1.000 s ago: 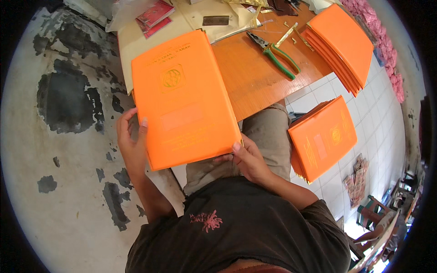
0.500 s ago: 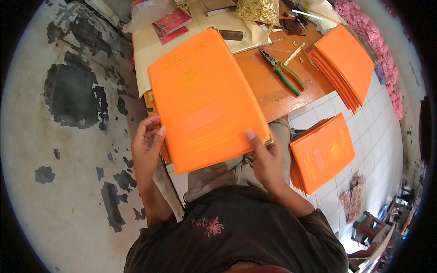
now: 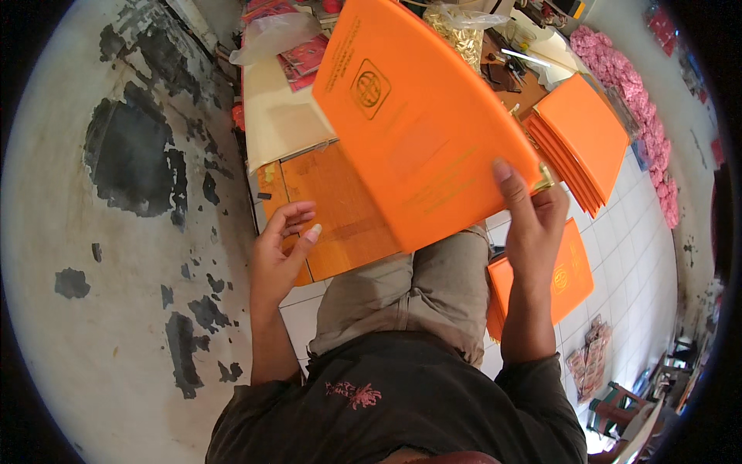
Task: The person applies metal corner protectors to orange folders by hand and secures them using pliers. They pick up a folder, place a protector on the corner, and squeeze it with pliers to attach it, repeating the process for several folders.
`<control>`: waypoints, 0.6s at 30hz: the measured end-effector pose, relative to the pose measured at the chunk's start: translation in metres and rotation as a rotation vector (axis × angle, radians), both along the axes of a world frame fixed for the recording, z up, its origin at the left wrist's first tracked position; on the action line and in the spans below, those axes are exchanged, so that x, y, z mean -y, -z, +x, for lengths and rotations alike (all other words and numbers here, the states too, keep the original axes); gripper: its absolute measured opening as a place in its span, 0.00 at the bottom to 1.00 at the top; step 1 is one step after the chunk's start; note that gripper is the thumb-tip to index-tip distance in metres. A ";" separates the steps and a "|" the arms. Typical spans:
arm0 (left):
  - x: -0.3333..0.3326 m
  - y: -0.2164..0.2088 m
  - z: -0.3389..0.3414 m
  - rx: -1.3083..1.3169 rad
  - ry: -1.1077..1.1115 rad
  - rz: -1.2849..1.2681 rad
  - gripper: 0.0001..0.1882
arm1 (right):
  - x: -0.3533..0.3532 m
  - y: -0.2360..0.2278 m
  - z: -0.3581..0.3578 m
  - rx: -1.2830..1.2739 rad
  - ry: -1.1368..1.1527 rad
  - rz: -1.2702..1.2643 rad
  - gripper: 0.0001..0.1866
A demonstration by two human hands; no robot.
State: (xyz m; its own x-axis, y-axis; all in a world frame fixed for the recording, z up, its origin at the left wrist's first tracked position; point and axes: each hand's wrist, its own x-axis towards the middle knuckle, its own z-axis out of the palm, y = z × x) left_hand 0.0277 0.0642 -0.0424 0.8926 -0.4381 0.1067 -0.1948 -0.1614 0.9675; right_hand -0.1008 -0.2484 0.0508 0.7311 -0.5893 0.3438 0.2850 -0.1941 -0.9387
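Now right grip (image 3: 532,220) pinches orange folder (image 3: 425,143), left grip (image 3: 280,249) spread; a bag (image 3: 481,20) holds gold pieces (image 3: 461,40).

Smooth, satiny plastic-looking orange folder (image 3: 425,131)

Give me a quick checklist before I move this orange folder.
1. Right hand gripping the orange folder: ok, at its lower right corner.
2. Left hand supporting the folder: not ok, it is apart from it.
3. Gold corner piece present beside the right hand: ok.
4. Folder's reverse unmarked: cannot tell, it faces away.
5. Lower orange stack fully in view: not ok, the right forearm hides part.
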 end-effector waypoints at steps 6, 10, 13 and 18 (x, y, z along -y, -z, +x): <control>0.006 -0.002 -0.003 0.004 0.000 0.000 0.18 | 0.028 -0.017 0.016 -0.077 0.134 -0.329 0.15; 0.009 0.001 -0.002 0.002 0.016 -0.044 0.17 | 0.017 -0.012 0.024 0.028 0.156 -0.469 0.17; 0.008 0.005 -0.004 -0.001 0.006 -0.088 0.17 | 0.002 -0.024 0.016 -0.133 0.140 -0.708 0.18; 0.006 0.008 -0.003 -0.028 -0.012 -0.177 0.20 | -0.008 0.004 0.017 -0.004 -0.030 -0.985 0.29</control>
State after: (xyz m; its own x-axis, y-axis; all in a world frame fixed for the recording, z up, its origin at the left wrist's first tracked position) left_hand 0.0247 0.0582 -0.0499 0.9014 -0.4038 0.1563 -0.1666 0.0098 0.9860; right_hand -0.0841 -0.2406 0.0465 0.7430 -0.0218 0.6689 0.3000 -0.8826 -0.3620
